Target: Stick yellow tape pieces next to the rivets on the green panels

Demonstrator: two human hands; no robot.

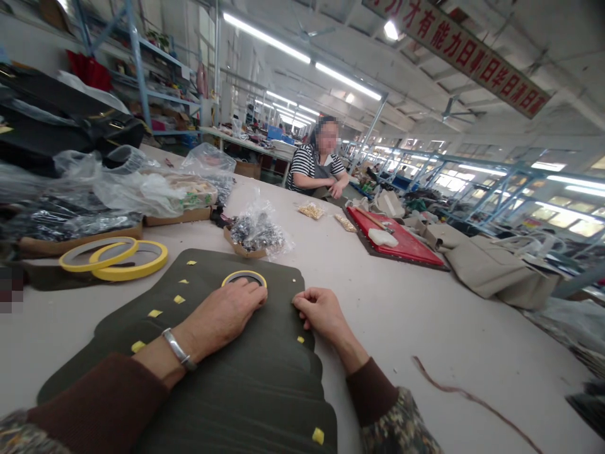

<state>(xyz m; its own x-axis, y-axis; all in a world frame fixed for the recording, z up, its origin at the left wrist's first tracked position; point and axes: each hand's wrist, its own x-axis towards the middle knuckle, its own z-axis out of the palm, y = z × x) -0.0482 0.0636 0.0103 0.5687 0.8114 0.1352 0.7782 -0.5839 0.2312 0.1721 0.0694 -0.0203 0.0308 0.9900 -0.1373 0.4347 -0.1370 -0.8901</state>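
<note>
A stack of dark olive leather pieces [222,384] lies fanned out on the white table [387,315] in front of me, dotted with small yellow tape tabs [154,313]. My left hand [222,318] rests flat on the stack, fingertips touching a small yellow tape roll [244,277] that sits on the top piece. My right hand [321,311] is curled at the right edge of the top piece, fingers pinched on that edge. A silver bracelet [178,349] circles my left wrist.
Two larger yellow tape rolls [116,257] lie at the left. Plastic bags of metal hardware [258,232] and boxes stand behind. A red cutting mat [401,243] and beige bags [491,268] lie to the right. A person in a striped shirt [314,167] sits across.
</note>
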